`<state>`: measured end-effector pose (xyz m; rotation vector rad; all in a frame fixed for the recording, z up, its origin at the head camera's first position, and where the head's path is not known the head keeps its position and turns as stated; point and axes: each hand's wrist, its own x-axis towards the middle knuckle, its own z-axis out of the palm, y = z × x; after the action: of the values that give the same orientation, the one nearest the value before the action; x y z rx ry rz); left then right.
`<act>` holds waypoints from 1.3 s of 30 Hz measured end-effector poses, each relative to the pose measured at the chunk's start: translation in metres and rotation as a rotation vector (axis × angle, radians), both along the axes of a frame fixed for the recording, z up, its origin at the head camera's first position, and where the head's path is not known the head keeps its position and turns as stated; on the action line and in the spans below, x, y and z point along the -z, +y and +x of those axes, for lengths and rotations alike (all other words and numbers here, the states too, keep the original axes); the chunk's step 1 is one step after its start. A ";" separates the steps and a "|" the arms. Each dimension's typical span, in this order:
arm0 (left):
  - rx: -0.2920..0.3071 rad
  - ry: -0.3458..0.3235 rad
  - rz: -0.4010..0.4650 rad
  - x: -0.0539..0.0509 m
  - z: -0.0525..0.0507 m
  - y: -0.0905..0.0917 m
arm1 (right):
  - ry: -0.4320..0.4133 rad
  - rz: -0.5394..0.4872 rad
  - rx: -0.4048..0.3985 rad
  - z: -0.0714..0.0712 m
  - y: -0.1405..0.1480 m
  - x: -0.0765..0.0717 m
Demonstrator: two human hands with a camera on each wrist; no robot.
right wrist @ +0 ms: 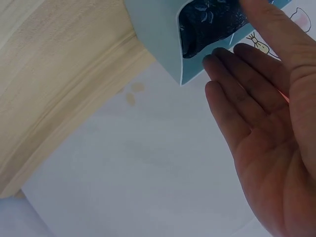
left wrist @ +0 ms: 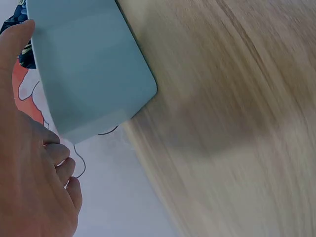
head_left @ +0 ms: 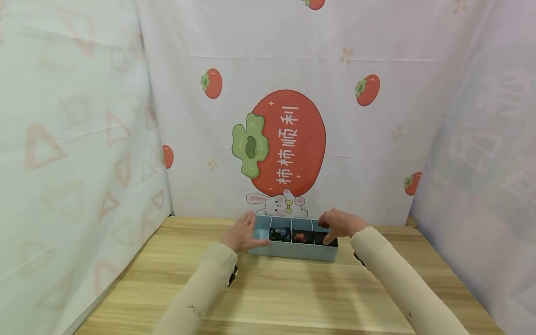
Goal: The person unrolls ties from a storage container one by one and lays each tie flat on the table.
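Observation:
A light blue box (head_left: 293, 251) with a row of compartments stands near the table's back edge. Its left-end compartment shows a bare light blue inside. To the right lie a dark patterned folded cloth (head_left: 279, 234), another with a reddish flower (head_left: 302, 237), and a dark one (head_left: 319, 238) at the right end. My left hand (head_left: 243, 234) is at the box's left end, thumb extended along the front rim and fingers behind. My right hand (head_left: 341, 224) is over the right-end compartment, fingers extended by its rim in the right wrist view; whether it touches the dark cloth (right wrist: 210, 24) cannot be told.
The box stands on a wood-grain table (head_left: 276, 293). Behind it hangs a white cloth backdrop (head_left: 188, 121) printed with persimmons and a rabbit. White printed sheets hang along the left (head_left: 75, 139) and right (head_left: 473, 153) sides.

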<state>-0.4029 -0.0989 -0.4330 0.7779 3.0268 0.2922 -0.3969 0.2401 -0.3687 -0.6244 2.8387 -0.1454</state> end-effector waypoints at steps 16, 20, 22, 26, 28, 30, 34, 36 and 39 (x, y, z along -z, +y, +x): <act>-0.102 0.062 -0.070 0.025 0.000 0.008 | -0.051 0.079 -0.016 -0.009 -0.016 0.001; -0.116 0.056 -0.077 0.025 0.002 0.009 | -0.070 0.086 -0.020 -0.013 -0.017 0.002; -0.118 0.052 -0.078 0.026 0.003 0.010 | -0.084 0.092 -0.016 -0.015 -0.017 0.003; -0.110 0.049 -0.080 0.026 0.004 0.012 | -0.107 0.109 0.006 -0.017 -0.016 0.006; -0.103 0.054 -0.077 0.026 0.003 0.014 | -0.114 0.111 0.014 -0.018 -0.015 0.008; -0.098 0.065 -0.082 0.026 0.003 0.015 | -0.119 0.110 0.019 -0.019 -0.013 0.009; -0.101 0.087 -0.096 0.026 0.000 0.017 | -0.127 0.104 0.016 -0.021 -0.012 0.010; -0.108 0.088 -0.105 0.027 -0.002 0.017 | -0.125 0.107 0.006 -0.023 -0.012 0.010; -0.119 0.085 -0.094 0.027 -0.003 0.018 | -0.124 0.125 -0.005 -0.025 -0.013 0.011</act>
<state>-0.4063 -0.0811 -0.4600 0.6211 3.1452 0.1191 -0.4223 0.2273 -0.3796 -0.5745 2.7017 -0.0048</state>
